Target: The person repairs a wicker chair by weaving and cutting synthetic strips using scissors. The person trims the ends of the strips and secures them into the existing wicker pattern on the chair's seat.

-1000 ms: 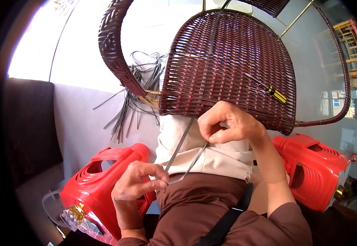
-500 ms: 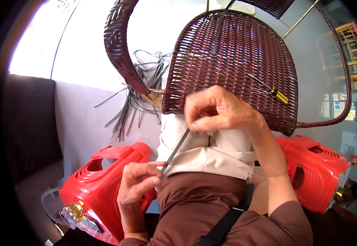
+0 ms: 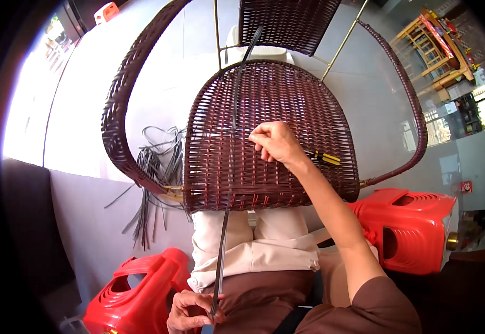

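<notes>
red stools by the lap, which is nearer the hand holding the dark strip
The left red stool, just beside the left hand holding the dark strip; the right red stool sits farther off, beyond the right forearm.

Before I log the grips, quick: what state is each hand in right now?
Left hand: closed, pinching the dark strip.
Right hand: fingers curled over the woven seat; whether it holds anything cannot be told.

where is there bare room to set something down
On the seat, beyond the right hand and screwdriver, up to the far-right edge. Also the floor between the dark panel, the strips and the left stool. Crowded: the seat's middle, with strand, hand and screwdriver.
</notes>
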`<state>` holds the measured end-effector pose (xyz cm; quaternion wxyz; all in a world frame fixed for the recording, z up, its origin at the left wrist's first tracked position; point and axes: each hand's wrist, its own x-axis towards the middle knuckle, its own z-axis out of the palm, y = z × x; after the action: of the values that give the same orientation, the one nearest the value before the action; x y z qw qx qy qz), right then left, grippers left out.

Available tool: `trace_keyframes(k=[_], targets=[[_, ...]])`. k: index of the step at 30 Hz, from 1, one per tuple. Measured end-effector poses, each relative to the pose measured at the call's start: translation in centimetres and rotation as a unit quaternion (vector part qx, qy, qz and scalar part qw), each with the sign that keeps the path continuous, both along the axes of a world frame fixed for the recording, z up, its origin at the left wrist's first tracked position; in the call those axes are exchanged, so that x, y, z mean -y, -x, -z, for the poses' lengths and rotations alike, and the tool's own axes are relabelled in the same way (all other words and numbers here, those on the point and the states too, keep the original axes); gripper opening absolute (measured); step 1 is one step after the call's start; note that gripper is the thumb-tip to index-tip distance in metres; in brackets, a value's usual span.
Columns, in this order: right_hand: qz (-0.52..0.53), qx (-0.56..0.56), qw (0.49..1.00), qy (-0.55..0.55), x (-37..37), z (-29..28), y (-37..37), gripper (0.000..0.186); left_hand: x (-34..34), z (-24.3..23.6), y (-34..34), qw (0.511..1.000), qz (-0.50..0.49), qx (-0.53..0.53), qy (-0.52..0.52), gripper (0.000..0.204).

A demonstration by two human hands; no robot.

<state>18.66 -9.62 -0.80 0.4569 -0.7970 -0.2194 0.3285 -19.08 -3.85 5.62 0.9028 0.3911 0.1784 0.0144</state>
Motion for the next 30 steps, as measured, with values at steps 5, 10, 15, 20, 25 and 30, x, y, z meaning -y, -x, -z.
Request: trace_keyframes(k=[5,10,15,20,25,30], targets=[[0.022,0.038,0.999,-0.004,-2.5,-0.7,0.4,0.013,-0.1,-0.1,-0.2,1.000,-0.018,-0.023,0.010,0.019],[0.117,-0.004,0.992,-0.040,-5.2,0.9,-2.7,0.017,0.2,0.7,-0.1,1.000,-0.012,-0.001,-0.015,0.019],[0.119,-0.088,0.989,-0.018,-7.4,1.7,-4.1,0.012,0.3,0.6,0.2,0.999,-0.026,-0.021,0.028,0.018],[0.120,-0.162,0.979,-0.034,-7.3,0.0,-3.9,0.011,-0.2,0.7,0.4,0.998,-0.022,-0.031,0.040,0.017],[0.121,-0.113,0.986,-0.023,-6.6,0.9,-4.2,0.012,-1.3,2.7,1.3,0.999,0.016,-0.008,0.030,0.014],[0.070,-0.015,0.995,0.064,-8.0,-0.6,-3.4,0.016,-1.5,3.9,1.7,1.000,-0.005,0.019,0.004,0.011]])
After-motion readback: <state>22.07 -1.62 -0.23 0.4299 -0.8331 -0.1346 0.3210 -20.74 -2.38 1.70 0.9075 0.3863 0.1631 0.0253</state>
